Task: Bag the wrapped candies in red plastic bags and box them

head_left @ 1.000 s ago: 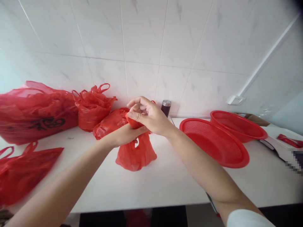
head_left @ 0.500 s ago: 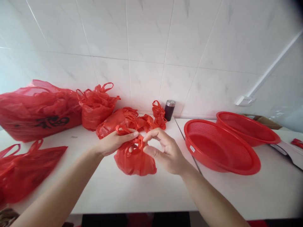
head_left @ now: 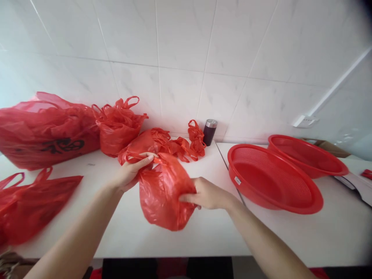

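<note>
A red plastic bag (head_left: 164, 193) hangs between my hands above the white table, its body bulging and its film creased. My left hand (head_left: 132, 172) is closed on the handle end at the bag's upper left, thumb pressed on top. Low on the bag's right side, my right hand (head_left: 200, 193) pinches the film, the thumb in front and the other fingers mostly hidden behind. What the bag contains, if anything, cannot be seen. Just behind it lie crumpled red bags (head_left: 177, 147) in a row along the wall.
A large red bag with black lettering (head_left: 52, 135) and a filled red bag (head_left: 119, 131) stand at the back left. Another red bag (head_left: 37, 205) lies front left. A dark tumbler (head_left: 209, 133) stands by the wall. Two red plastic baskets (head_left: 308, 205) occupy the right.
My right hand has gone from the bag's knotted top to its lower right side and gripped it there. The bag has spread out fuller. My left hand keeps its hold on the handle end.
</note>
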`<action>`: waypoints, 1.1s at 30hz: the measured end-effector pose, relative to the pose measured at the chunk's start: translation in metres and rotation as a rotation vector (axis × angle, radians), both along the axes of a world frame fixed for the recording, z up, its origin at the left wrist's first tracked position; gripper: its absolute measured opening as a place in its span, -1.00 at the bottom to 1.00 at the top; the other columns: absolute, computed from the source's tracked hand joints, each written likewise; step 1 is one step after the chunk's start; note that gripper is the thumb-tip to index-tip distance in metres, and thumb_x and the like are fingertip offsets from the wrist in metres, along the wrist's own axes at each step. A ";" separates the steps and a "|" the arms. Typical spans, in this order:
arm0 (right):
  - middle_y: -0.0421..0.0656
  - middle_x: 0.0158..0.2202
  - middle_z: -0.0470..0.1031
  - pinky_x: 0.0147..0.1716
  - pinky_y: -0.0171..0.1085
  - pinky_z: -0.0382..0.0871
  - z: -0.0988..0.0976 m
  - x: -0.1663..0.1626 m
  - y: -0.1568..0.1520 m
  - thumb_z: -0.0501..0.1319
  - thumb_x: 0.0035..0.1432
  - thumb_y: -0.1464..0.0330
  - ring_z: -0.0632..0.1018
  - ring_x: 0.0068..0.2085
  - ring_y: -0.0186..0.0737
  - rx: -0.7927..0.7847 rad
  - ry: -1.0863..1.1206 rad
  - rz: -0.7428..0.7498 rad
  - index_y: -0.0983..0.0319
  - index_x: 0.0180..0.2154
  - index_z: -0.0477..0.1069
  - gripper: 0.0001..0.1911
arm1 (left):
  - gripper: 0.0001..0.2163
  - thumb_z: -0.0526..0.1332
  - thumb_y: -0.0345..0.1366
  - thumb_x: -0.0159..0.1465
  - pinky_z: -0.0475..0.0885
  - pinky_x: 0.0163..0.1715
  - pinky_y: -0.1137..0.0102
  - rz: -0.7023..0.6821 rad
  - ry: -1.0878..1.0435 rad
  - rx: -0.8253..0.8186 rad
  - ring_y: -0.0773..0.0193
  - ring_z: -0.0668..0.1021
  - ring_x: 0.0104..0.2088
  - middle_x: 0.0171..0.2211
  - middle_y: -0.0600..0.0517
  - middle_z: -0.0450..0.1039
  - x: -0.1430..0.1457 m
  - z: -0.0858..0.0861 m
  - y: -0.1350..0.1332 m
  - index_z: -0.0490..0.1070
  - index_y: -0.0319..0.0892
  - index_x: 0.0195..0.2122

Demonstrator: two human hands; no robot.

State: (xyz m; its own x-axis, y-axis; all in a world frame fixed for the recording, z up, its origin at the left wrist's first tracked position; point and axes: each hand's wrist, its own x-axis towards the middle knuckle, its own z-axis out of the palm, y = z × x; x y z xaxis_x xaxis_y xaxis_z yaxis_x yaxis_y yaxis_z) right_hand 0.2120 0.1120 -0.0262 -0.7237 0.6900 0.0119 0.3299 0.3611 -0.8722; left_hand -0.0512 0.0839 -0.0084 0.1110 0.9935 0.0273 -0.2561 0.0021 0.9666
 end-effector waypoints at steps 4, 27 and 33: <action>-0.20 -0.44 0.51 -0.48 -0.32 0.29 0.019 0.018 0.012 0.21 0.13 0.36 0.48 -0.45 -0.26 0.138 -0.145 -0.047 0.18 -0.28 0.49 -0.88 | -0.86 0.30 -0.22 0.22 0.40 -0.45 0.48 -0.007 -0.003 -0.038 0.35 0.47 -0.45 -0.45 0.08 0.42 -0.002 -0.015 0.000 0.45 -0.17 -0.35; -0.22 -0.24 0.47 -0.08 -0.18 0.38 -0.010 -0.045 0.004 0.16 0.26 0.12 0.52 -0.19 -0.25 -0.400 0.616 -0.099 0.06 0.01 0.34 -0.67 | -0.78 0.08 -0.54 0.18 0.40 -0.27 0.41 0.479 1.036 0.752 0.21 0.53 -0.14 -0.09 -0.05 0.45 0.051 -0.019 -0.010 0.35 -0.10 -0.22; -0.23 -0.39 0.40 -0.20 -0.24 0.37 -0.002 -0.037 0.012 0.18 0.23 0.08 0.45 -0.31 -0.30 -0.120 0.409 -0.080 0.21 -0.40 0.35 -0.66 | -0.73 0.06 -0.38 0.31 0.43 -0.19 0.34 0.449 1.028 0.667 0.15 0.56 -0.13 -0.07 -0.08 0.49 0.058 -0.025 -0.017 0.37 -0.07 0.01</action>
